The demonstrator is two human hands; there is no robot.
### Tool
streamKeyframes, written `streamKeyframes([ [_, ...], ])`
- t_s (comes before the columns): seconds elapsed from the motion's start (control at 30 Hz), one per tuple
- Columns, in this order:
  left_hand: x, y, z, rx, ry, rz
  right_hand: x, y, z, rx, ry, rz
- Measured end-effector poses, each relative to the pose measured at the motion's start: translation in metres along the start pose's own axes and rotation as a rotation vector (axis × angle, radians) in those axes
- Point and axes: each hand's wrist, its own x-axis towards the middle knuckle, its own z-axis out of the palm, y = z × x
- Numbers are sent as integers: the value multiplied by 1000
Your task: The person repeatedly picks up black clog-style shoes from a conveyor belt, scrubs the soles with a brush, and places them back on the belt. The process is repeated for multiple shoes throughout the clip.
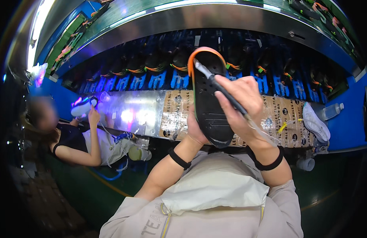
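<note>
The black shoe sole point(209, 95) with an orange rim is held upright in the centre of the frame, its flat face turned toward the camera; it is supported from behind by the left hand point(194, 129), whose grip is closed on the sole's lower left edge. A thin brush point(219, 89) is held in the right hand point(241, 101), fingers closed around its dark handle, the pale tip touching the sole near the top rim. For a good result, the sole should be kept steady and the strokes kept just inside the orange rim; the pressure is best kept light. Behind, a row of dark shoes point(159, 65) is seen on a conveyor; at the left a co-worker point(78, 144) handles a white shoe point(83, 106) at the desk point(139, 113).
</note>
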Motion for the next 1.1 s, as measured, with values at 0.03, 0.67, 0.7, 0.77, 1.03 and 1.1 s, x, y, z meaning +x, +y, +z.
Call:
streamKeyframes([
  [0.03, -3, -4, -5, -30, -13, -5, -6, 7, 6, -8, -36, -44],
  [0.67, -27, 9, -17, 219, 128, -49, -18, -6, -36, -268, -613, -117],
  [0.7, -29, 9, -24, 237, 171, -56, -19, -8, -42, -191, -665, -89],
  [0.77, -28, 12, -26, 328, 171, -22, -19, -9, -50, -39, -763, -28],
  [1.03, -25, 16, -14, 109, 100, -77, -44, 8, -20, -331, -455, -214],
  [1.1, -22, 20, -22, 137, 76, -85, -58, -4, -26, -234, -589, -165],
])
